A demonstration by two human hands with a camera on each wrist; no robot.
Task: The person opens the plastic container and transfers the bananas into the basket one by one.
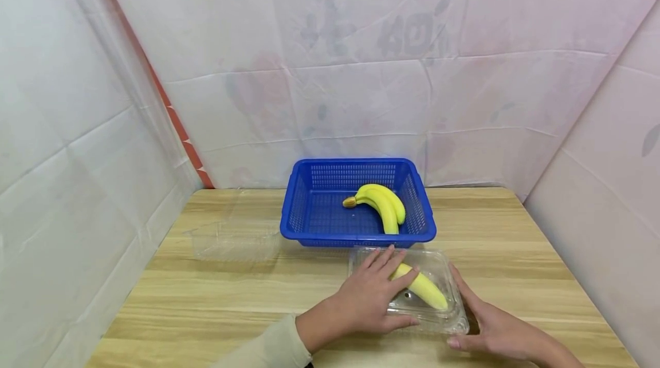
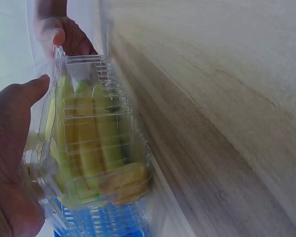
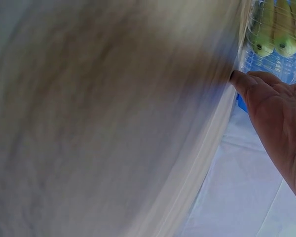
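A clear plastic clamshell box (image 1: 435, 322) lies in front of the blue basket, its lid down over several bananas (image 2: 91, 140). Through the lid one yellow banana (image 1: 427, 290) shows in the head view. My left hand (image 1: 368, 293) rests on top of the lid with its fingers spread. At the box's right end is my right hand (image 1: 495, 325), thumb by the near corner and fingers along the far side. In the right wrist view that hand (image 3: 281, 108) has its thumb tip low beside the box, close to the tabletop.
The blue basket (image 1: 356, 238) stands at the back against the white sheeting, holding a bunch of bananas (image 1: 384, 204). Another clear plastic box (image 1: 234, 242) sits on the left with its lid raised. White sheets (image 1: 608, 173) enclose the wooden table (image 1: 247, 310) at the back and sides.
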